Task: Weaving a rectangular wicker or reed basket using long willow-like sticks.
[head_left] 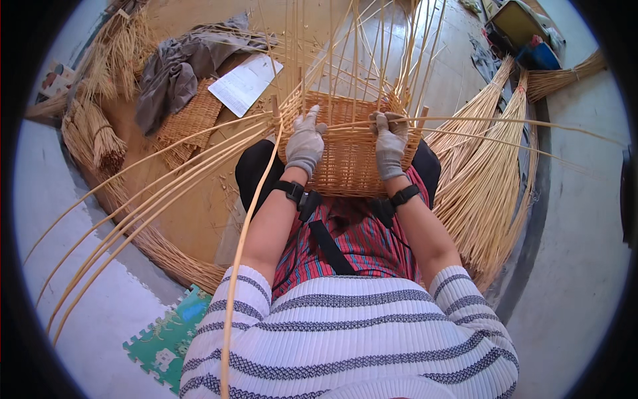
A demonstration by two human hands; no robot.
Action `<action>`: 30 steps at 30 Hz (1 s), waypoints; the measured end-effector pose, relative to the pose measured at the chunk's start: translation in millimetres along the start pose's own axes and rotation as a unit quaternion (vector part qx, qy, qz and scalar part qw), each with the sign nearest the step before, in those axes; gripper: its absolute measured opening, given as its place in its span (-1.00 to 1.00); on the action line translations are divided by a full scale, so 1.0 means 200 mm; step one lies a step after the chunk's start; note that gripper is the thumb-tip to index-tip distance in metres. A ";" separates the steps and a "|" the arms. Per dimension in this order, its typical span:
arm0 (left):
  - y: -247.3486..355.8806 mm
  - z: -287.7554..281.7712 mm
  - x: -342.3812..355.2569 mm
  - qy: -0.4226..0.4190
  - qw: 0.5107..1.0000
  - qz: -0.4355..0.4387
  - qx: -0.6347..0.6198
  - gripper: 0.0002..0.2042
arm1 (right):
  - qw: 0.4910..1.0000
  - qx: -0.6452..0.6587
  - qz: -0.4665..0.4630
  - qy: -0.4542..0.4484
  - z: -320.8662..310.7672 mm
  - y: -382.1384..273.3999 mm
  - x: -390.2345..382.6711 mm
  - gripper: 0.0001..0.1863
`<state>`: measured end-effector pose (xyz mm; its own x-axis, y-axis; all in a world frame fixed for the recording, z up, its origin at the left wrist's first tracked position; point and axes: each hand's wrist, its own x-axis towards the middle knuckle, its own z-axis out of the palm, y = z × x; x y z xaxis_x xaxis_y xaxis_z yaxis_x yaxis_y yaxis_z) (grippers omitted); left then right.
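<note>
A half-woven wicker basket [342, 166] rests on my lap, with tall upright stakes [355, 53] rising from its far part. My left hand [306, 141], in a pale work glove, grips the left part of the near wall, its index finger pointing up along a stake and its thumb against the weave. My right hand [391, 141], gloved too, is closed with curled fingers around wicker rods [465, 120] at the wall's upper edge. These rods run sideways across the wall and stick out to the right. Fingertips behind the weave are hidden.
Long loose rods [153, 193] fan out left of the basket, one passing by my left arm. Wicker bundles [488, 179] lie at right, with more bundles [100, 133] at left. A woven panel [189, 123], paper sheet [247, 83], grey cloth [183, 66] and green foam mat [163, 339] lie around.
</note>
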<state>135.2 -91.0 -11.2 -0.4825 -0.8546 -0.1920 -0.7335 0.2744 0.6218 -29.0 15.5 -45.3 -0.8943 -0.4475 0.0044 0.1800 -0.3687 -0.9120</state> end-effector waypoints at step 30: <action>0.03 0.04 0.01 0.011 0.963 -0.114 -0.244 -0.50 | 0.990 -0.043 -0.070 -0.114 0.04 -0.31 -0.19 -0.83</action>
<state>126.0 -88.1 -13.6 -0.3217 -0.8786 -0.3529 -0.5047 -0.1562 0.8490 -2.7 49.9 13.8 -0.7909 -0.5724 0.2165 0.0164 -0.3735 -0.9275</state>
